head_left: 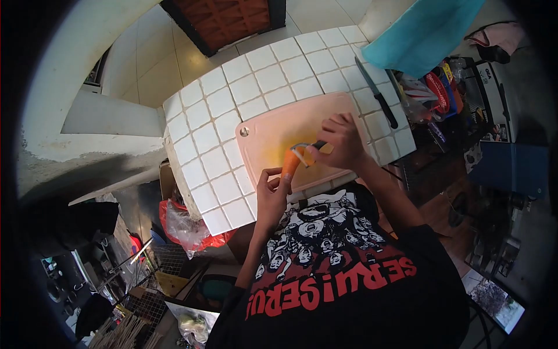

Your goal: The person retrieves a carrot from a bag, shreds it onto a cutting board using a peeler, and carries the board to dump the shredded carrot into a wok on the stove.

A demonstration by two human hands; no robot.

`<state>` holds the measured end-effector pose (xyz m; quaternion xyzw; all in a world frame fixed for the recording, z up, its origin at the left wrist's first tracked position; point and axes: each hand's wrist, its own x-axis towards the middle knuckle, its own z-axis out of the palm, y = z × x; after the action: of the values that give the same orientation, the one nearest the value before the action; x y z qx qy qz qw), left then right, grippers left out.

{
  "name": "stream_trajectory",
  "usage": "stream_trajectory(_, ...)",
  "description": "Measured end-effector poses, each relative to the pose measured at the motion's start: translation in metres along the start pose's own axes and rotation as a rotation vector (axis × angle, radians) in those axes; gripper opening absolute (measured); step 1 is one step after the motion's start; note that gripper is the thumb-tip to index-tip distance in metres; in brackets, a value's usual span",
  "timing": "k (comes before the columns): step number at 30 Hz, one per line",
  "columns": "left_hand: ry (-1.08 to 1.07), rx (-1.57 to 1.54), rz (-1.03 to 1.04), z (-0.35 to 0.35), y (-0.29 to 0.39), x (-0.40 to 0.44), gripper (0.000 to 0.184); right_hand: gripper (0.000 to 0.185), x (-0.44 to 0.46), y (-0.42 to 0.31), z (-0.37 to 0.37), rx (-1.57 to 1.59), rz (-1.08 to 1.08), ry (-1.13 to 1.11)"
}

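An orange carrot (289,165) stands tilted in my left hand (272,196), whose fingers wrap round its lower end. My right hand (342,141) is closed on the dark handle of a peeler (300,153). The peeler's metal head lies against the upper part of the carrot. Both hands are over the near part of a pink cutting board (261,125), which has a small hole at its upper left corner and a yellowish stain in the middle.
The board rests on a white tiled counter (218,102). A knife (378,96) with a black handle lies right of the board. Beyond it hang a teal cloth (421,35) and a red basket (437,93). A red and clear plastic bag (186,227) is below the counter's left edge.
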<state>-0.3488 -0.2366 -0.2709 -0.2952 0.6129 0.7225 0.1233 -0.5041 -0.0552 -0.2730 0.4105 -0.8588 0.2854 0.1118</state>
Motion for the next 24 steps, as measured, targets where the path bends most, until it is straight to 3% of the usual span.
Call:
stream_trajectory(9,-0.030,-0.022,-0.035,-0.003,-0.003,0.002,0.034,0.028,-0.003,0.013,0.012,-0.027,-0.079,-0.013)
stream_trajectory(14,-0.050,-0.026,-0.037,0.000,-0.003,0.002,0.036,0.026,-0.015,0.039,0.016,-0.129,0.030,-0.003)
stream_trajectory(24,-0.010,-0.017,-0.008,0.003,0.000,0.010,0.037,0.029,0.000,-0.013,0.011,0.017,-0.090,0.026)
